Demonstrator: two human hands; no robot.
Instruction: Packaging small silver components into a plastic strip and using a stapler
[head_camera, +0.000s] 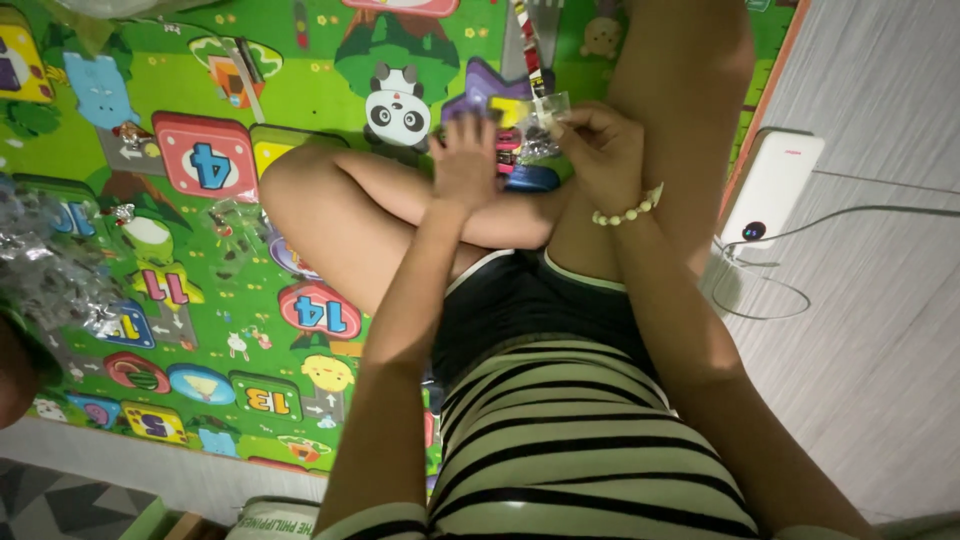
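Nearest the camera lay the person's striped top (570, 450), black and pale green bands, with dark shorts (520, 300) above it. From either side of it the two bare forearms ran up the frame and converged over the folded legs. The left forearm rose almost straight from the lower edge, wrist slightly bent. The right forearm came in on a slant from the lower right corner, with a beaded bracelet (628, 212) of pale beads around the wrist.

The left hand (464, 160) was seen from the back, fingers spread and pressed down onto a small colourful item (508, 150) resting by the crossed shin. The right hand (600, 150) was curled, its thumb and fingertips pinched on a small clear plastic packet (545, 125) with crinkled, shiny film. The two hands sat close together, just beside each other, the packet between them. What the packet contained was too small to tell.

A narrow patterned strip (528, 45) ran up from the packet toward the top edge. Beneath everything spread a green play mat (200, 250) printed with numbers, animals and a panda (397, 105). More clear packets (50, 260) were heaped at the mat's left edge. To the right, on pale wood-grain floor (880, 330), lay a white power bank (770, 185) with a looping cable (770, 290).
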